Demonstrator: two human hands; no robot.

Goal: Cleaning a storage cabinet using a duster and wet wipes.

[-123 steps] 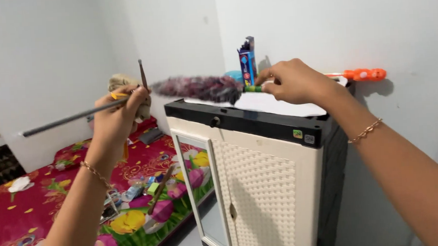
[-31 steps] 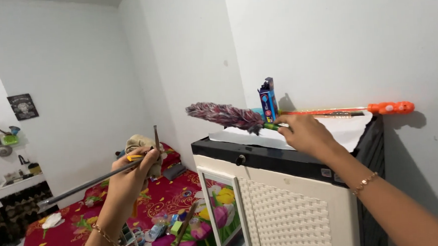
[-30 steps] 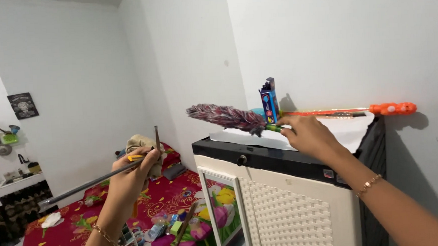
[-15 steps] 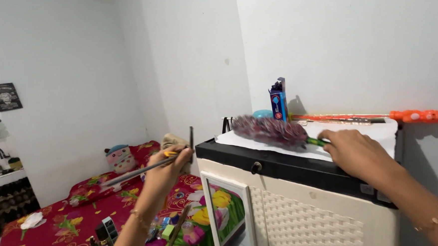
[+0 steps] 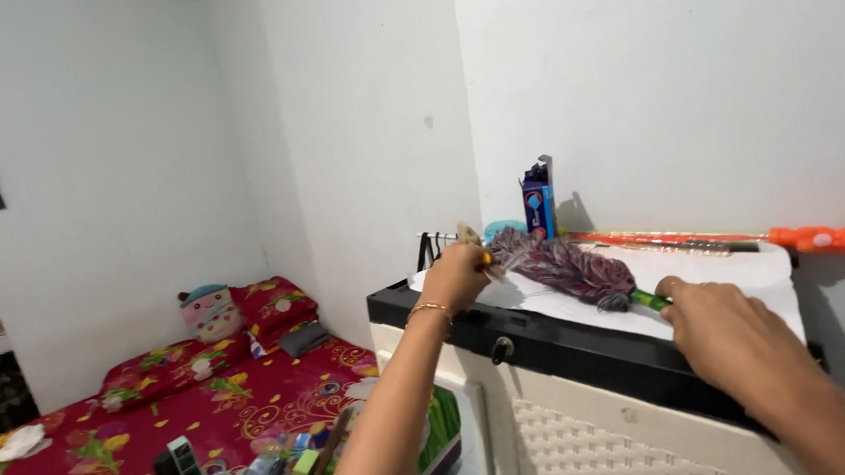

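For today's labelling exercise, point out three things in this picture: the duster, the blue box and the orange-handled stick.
duster point(image 5: 564, 264), head view, on the middle of its fluffy head.
blue box point(image 5: 537, 201), head view, on its front face.
orange-handled stick point(image 5: 823, 239), head view, on the orange handle by the wall.

the right hand point(image 5: 736, 341) covers the duster's green handle point(image 5: 649, 300); the left hand's point(image 5: 457, 272) grip is blurred.
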